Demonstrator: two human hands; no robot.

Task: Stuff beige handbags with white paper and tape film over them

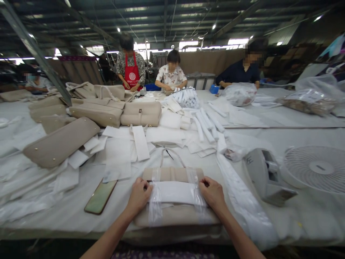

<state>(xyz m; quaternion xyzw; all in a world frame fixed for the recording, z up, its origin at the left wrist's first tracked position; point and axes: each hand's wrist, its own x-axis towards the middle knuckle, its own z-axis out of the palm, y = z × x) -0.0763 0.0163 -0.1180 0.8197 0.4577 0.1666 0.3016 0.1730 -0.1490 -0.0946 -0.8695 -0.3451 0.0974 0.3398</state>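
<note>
A beige handbag [175, 216] lies flat at the near edge of the table, right in front of me. A white padded sheet [176, 192] lies across it, with clear plastic strips [155, 205] running over both ends. My left hand [138, 196] is closed on the left end of the white sheet, fingers curled over the plastic. At the sheet's right end my right hand [212, 192] is closed in the same way. The bag's handle [172, 154] loops up behind it.
A phone [100, 196] lies left of the bag. A white fan [315, 169] and its grey base [265, 176] lie to the right. Several beige bags [60, 142] and white sheets [140, 142] cover the white-clothed table [296, 216]. Several people work at the far side.
</note>
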